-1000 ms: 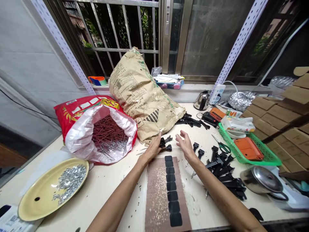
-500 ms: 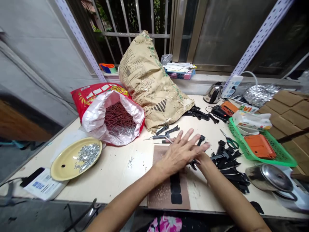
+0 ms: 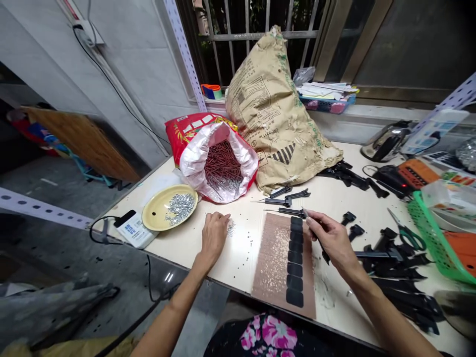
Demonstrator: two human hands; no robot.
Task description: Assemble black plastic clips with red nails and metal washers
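Black part (image 3: 326, 257), apparently gripped by curled right hand (image 3: 333, 242).

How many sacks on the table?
2: the red sack beside the yellow dish, and the brown sack behind it to the right. Anything behind them is hidden.

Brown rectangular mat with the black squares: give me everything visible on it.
The brown rectangular mat lies flat on the pale, smooth-topped table, its near edge along the table's front edge. It looks thin; the exact material is unclear. Pale specks are scattered over its left and middle. Black rounded squares form one column down its right part; whether they are fixed or loose can't be told. The right hand is at its far right corner; contact is unclear.
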